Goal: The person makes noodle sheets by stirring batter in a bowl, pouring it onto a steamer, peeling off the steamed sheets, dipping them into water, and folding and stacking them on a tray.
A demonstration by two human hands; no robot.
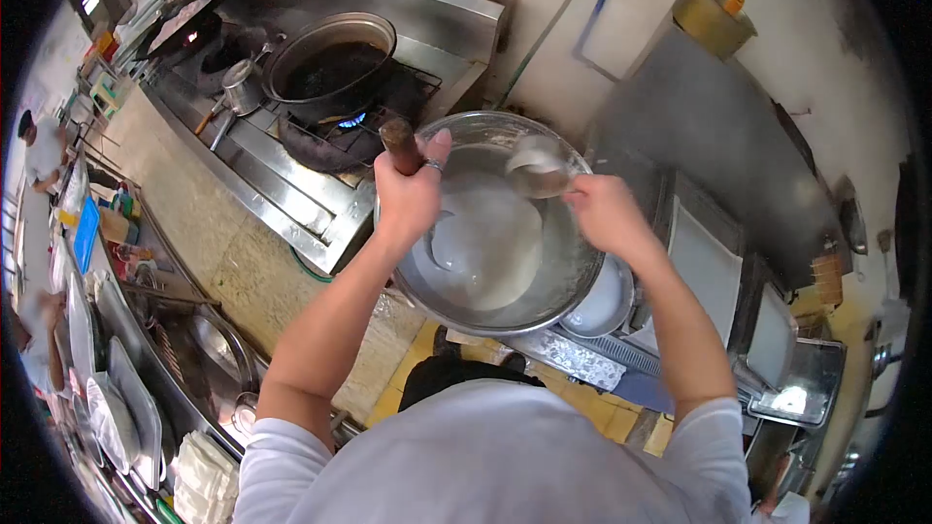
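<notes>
A large metal bowl (456,318) holds a milky white liquid (490,243). Over its left side, my left hand (410,196) is wrapped around the upright brown wooden handle of a utensil (399,144). A curved metal piece shows in the liquid below that hand, but the utensil's lower end is mostly hidden. Above the bowl's right side, my right hand (607,213) grips a small metal cup (540,180), blurred by motion. The cup looks tilted, with something white at its mouth.
To the left, a wide dark pot (330,68) stands on a stove near a lit blue flame (351,120). A smaller metal pot (243,87) sits beside it. White-filled trays (694,262) are at right. Two people (44,150) stand at far left.
</notes>
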